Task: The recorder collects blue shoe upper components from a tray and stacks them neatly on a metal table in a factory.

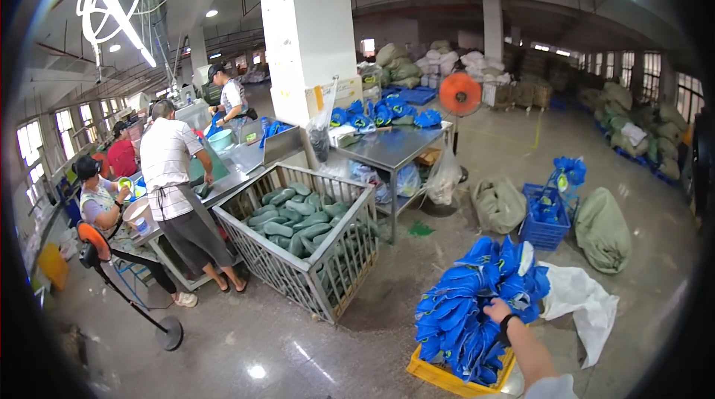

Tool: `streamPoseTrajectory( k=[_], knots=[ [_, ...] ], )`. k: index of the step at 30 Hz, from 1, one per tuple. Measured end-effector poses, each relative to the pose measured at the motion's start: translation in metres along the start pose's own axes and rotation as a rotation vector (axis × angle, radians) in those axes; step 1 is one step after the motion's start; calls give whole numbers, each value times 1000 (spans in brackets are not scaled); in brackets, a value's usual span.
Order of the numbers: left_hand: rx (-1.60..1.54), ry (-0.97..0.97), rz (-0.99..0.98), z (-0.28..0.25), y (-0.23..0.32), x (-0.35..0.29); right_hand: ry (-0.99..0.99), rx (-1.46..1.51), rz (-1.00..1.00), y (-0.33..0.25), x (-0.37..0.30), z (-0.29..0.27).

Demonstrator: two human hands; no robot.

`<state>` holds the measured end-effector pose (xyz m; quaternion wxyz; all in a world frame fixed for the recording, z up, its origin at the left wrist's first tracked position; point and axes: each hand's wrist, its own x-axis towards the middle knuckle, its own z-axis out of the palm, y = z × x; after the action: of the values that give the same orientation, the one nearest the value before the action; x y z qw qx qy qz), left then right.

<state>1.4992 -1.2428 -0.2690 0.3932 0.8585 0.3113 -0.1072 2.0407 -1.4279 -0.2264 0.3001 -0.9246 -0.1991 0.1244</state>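
A tall heap of blue shoe uppers point(462, 302) with small yellow-green marks fills a yellow crate point(439, 378) on the floor at the lower right and rises well above its rim. My right hand point(497, 311), with a black band at the wrist, reaches in from the lower right. Its fingers are curled against an upper on the near right side of the heap, and their tips are partly hidden among the blue pieces. My left hand is out of view.
Left of the crate stands a barred metal cage point(339, 280) of green shoe lasts point(287, 216). A white sack point(581, 306), a blue basket point(542, 229) and green sacks point(605, 231) lie right. Behind are a metal table point(387, 147) and orange fan point(460, 94). Several people work left.
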Motion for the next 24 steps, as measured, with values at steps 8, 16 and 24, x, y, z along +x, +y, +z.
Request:
streamPoseTrajectory(
  k=[8, 16, 24],
  knots=[
    [60, 106, -307, -137, 279, 124, -296, -203, 111, 29, 189, -6],
    [-6, 288, -424, -182, 42, 202, -23, -269, 417, 57, 242, 9],
    [-55, 392, -26, -288, -26, 295, 245, -519, 686, -16, 201, 26]
  ],
)
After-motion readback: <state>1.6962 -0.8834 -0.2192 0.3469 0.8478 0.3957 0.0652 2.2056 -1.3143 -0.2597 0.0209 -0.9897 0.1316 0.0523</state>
